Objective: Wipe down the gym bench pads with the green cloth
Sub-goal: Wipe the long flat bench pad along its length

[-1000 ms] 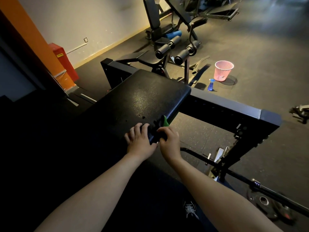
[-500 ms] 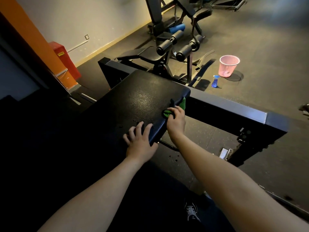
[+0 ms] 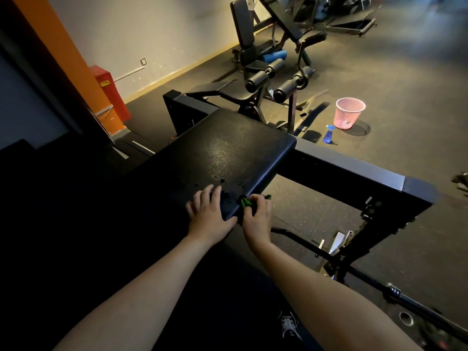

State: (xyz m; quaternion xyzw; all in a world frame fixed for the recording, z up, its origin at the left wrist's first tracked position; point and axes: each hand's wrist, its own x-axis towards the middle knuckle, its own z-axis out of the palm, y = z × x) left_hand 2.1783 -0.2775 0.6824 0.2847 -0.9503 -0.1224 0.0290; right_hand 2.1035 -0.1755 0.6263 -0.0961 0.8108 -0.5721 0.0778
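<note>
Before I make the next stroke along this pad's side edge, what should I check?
1. The right hand grips the green cloth: ok.
2. Cloth against the bench pad side edge: ok.
3. The left hand flat on pad top: ok.
4. The dark specks on pad top wiped off: not ok.
5. The blue spray bottle on floor, clear of the stroke: ok.
6. Cloth damp enough: cannot tell.

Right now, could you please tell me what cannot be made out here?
Head view only:
green cloth: mostly hidden by the right hand gripping it.
bench pad: its left side lost in deep shadow.
blue spray bottle: too small to read any label.
</note>
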